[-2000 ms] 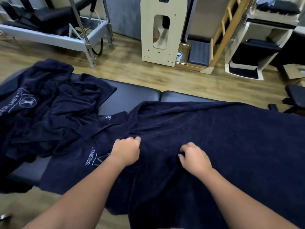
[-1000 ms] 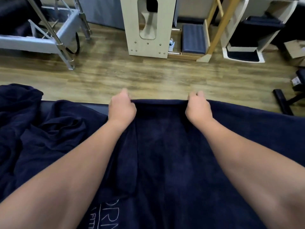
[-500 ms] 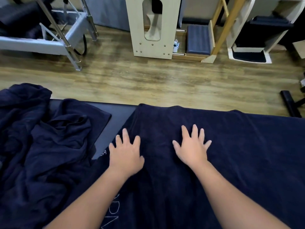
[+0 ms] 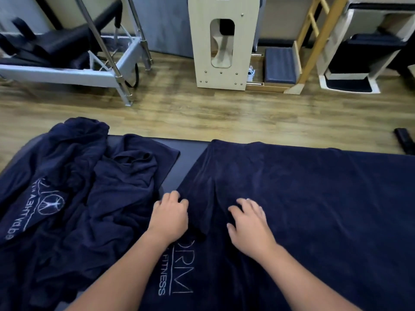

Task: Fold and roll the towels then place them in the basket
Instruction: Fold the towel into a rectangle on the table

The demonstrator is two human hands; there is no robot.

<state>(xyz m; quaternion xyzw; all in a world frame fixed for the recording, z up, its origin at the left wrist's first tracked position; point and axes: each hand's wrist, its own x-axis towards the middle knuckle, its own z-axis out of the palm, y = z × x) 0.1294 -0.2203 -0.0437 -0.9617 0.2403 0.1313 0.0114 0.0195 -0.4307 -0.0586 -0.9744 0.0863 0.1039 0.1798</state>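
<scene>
Currently a navy towel (image 4: 314, 209) is spread flat on the padded table (image 4: 188, 158), its long axis running left to right, with the right end carried out of frame. Its far edge is lined up near the table's far edge, presumably so later folds stay square. White lettering (image 4: 177, 272) is seen at the near left, reading sideways, so the logo end is judged to point to the person's left.

The left hand (image 4: 169, 217) is placed at the towel's left edge, fingers curled over the hem where a flap is doubled up; whether cloth is truly pinched cannot be told. The right hand (image 4: 249, 223) is laid on the towel just beside it, fingers slightly spread and bent, pressing the surface; nothing is gripped. This placement reads as one hand anchoring while the short edge is gathered, likely to start a fold or roll along the long axis.

A heap of unfolded towels (image 4: 78, 187) is left on the table's left end, just clear of the working towel. No basket is seen. The task is judged early: nothing rolled yet.
</scene>
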